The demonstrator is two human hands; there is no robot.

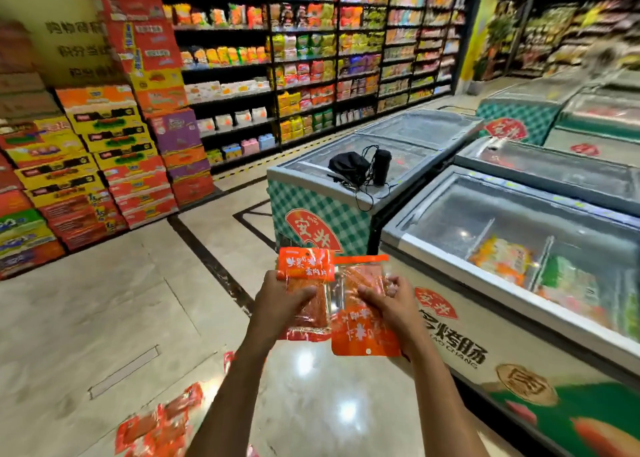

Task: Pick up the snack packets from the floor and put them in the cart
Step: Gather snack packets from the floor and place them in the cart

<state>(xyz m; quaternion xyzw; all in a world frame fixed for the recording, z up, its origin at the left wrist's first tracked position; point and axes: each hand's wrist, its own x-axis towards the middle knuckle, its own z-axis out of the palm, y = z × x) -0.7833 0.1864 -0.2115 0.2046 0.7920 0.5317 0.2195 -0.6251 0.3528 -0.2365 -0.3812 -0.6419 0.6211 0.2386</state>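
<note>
You have two snack packets in hand, both raised in front of you above the floor (104, 318). Your left hand (284, 304) is closed on the left packet (306, 293), thumb across its clear window. Your right hand (388, 300) is closed on the right packet (363, 332), which hangs upside down with its orange header lowest. The two packets sit edge to edge, slightly overlapping at the middle.

Outstanding: a heap of red packets (162, 422) lies on the floor at lower left, beside your left forearm, with one more red corner showing behind that arm. The count in the heap cannot be read through the blur.

The cart is not in view, so nothing can be confirmed as deposited. A chest freezer (519, 248) stands to your right. Judgement: the task is at an early or middle stage; the held pair awaits delivery, and the floor heap remains to be collected.
</note>
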